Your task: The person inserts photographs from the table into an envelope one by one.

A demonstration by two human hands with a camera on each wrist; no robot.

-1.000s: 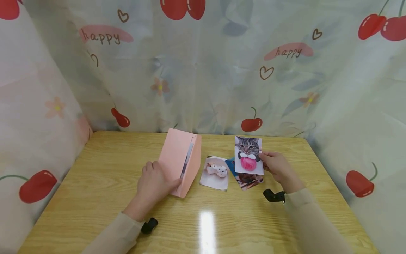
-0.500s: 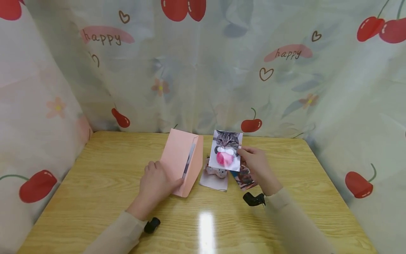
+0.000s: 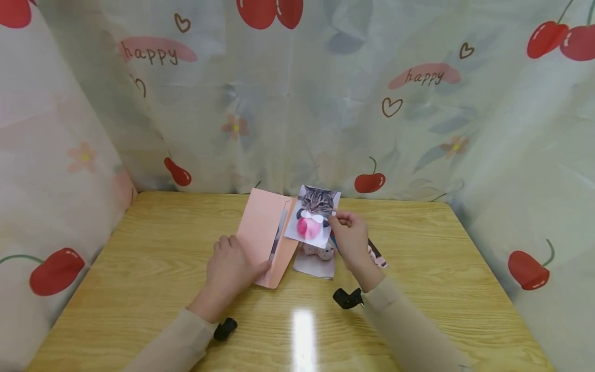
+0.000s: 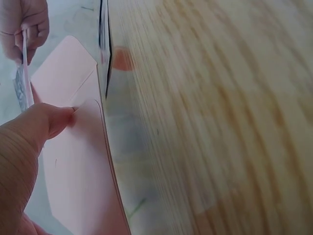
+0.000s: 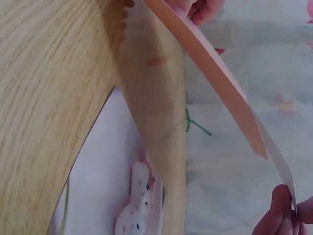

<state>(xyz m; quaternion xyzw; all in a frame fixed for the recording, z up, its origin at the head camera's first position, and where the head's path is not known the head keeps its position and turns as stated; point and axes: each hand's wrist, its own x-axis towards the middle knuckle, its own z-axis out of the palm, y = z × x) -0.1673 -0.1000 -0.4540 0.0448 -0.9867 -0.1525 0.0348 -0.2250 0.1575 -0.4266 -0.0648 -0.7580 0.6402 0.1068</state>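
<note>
My left hand grips a pink envelope tilted up off the table, its thumb at the opening and its flap folded out to the right. A strip of a greyish picture shows inside. Between thumb and fingers, my right hand pinches the right edge of a photo card of a tabby cat with a pink ball. That card overlaps the flap in the head view; the right wrist view shows the card's edge by the flap tip. Left wrist view: the thumb presses the envelope.
A photo with two white spotted figures lies on the wooden table, partly under the held card. Another photo is mostly hidden behind my right hand. A patterned curtain encloses the back and sides.
My right hand has carried the cat photo card leftward, from above the right-hand photo to the envelope's flap. My left hand and the envelope have hardly moved.
</note>
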